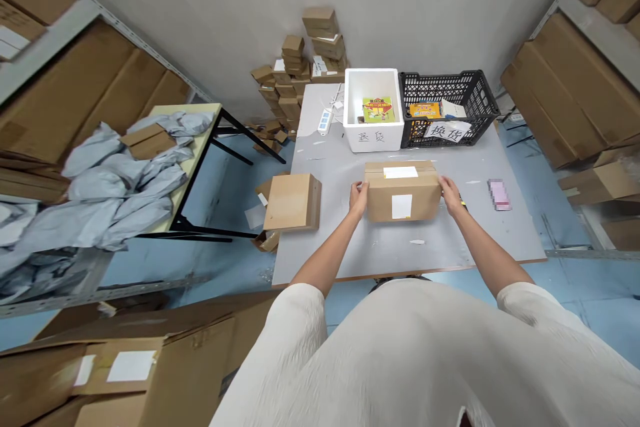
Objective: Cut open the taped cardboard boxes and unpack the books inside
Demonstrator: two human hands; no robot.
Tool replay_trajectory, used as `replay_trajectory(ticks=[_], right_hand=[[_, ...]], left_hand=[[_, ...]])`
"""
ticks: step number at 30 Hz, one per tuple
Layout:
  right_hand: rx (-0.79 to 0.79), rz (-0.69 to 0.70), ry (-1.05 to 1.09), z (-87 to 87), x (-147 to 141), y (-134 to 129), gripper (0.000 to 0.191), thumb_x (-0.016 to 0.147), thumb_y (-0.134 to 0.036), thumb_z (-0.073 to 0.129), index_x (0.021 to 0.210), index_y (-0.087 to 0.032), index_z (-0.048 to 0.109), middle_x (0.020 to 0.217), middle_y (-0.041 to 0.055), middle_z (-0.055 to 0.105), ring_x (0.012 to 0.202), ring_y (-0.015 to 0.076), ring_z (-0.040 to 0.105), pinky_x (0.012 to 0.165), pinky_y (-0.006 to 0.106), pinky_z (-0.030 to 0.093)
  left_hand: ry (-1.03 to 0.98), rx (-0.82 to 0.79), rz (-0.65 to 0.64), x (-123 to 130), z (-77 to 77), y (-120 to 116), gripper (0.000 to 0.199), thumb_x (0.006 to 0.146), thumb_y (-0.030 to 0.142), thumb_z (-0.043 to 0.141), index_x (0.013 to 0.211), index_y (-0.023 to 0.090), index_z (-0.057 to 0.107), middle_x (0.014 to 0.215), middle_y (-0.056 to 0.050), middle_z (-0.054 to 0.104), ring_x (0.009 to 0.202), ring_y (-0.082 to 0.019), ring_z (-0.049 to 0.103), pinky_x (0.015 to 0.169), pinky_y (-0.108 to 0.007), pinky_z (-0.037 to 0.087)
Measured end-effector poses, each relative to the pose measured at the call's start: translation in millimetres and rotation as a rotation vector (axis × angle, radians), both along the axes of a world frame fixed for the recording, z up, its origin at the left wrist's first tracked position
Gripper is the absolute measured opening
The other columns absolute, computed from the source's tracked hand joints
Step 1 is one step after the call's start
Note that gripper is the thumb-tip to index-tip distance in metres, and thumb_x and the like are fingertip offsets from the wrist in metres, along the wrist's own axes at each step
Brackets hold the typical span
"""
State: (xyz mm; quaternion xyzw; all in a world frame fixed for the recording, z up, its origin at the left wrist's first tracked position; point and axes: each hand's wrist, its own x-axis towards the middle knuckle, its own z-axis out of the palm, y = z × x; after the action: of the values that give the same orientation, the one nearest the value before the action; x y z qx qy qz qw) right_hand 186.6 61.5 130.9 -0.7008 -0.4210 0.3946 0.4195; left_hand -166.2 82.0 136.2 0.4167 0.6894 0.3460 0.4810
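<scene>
A brown cardboard box [377, 205] with white labels on its top and near side is held between my two hands over the grey table [345, 253]. My left hand [358, 197] grips its left end, fingers closed around the edge. At the opposite end, my right hand [451, 195] has its fingers pressed to the box. Something small, yellow and black, shows beside my right wrist, partly hidden. I cannot tell whether the box's underside touches the table.
Another cardboard box [290, 201] sits at the table's left edge. A white foam bin [374, 140] and a black crate [487, 103], both holding books, stand at the back. A power strip [325, 121] lies left of the bin. Grey parcels [125, 177] cover a side table.
</scene>
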Motion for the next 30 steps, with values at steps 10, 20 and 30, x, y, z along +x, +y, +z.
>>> replay_trajectory(ticks=[10, 20, 30], right_hand=[[-0.008, 0.009, 0.07, 3.8, -1, -26, 0.056, 0.078, -0.044, 0.062, 0.128, -0.023, 0.08, 0.141, 0.009, 0.078, 0.135, 0.0362, 0.065, 0.115, 0.048, 0.055], [-0.028, -0.011, 0.031, -8.8, -3, -31, 0.061, 0.08, -0.043, 0.062, 0.135, -0.02, 0.072, 0.145, 0.0154, 0.074, 0.136, 0.0334, 0.066, 0.122, 0.052, 0.049], [0.024, 0.025, 0.026, 3.6, -8, -32, 0.065, 0.085, -0.054, 0.066, 0.14, -0.019, 0.074, 0.145, 0.0156, 0.074, 0.128, 0.0344, 0.068, 0.118, 0.054, 0.051]], left_hand=[[-0.096, 0.013, -0.114, -7, -9.1, -31, 0.076, 0.086, 0.022, 0.061, 0.161, 0.025, 0.05, 0.154, -0.012, 0.068, 0.127, -0.028, 0.071, 0.11, -0.042, 0.056], [0.313, 0.276, -0.273, 28, 6.1, -31, 0.078, 0.081, 0.016, 0.07, 0.158, 0.022, 0.055, 0.171, -0.02, 0.043, 0.162, -0.041, 0.036, 0.133, -0.06, 0.03], [0.599, 0.33, -0.708, 82, 44.2, -40, 0.057, 0.103, 0.032, 0.055, 0.16, 0.028, 0.056, 0.169, -0.015, 0.047, 0.156, -0.04, 0.039, 0.129, -0.058, 0.03]])
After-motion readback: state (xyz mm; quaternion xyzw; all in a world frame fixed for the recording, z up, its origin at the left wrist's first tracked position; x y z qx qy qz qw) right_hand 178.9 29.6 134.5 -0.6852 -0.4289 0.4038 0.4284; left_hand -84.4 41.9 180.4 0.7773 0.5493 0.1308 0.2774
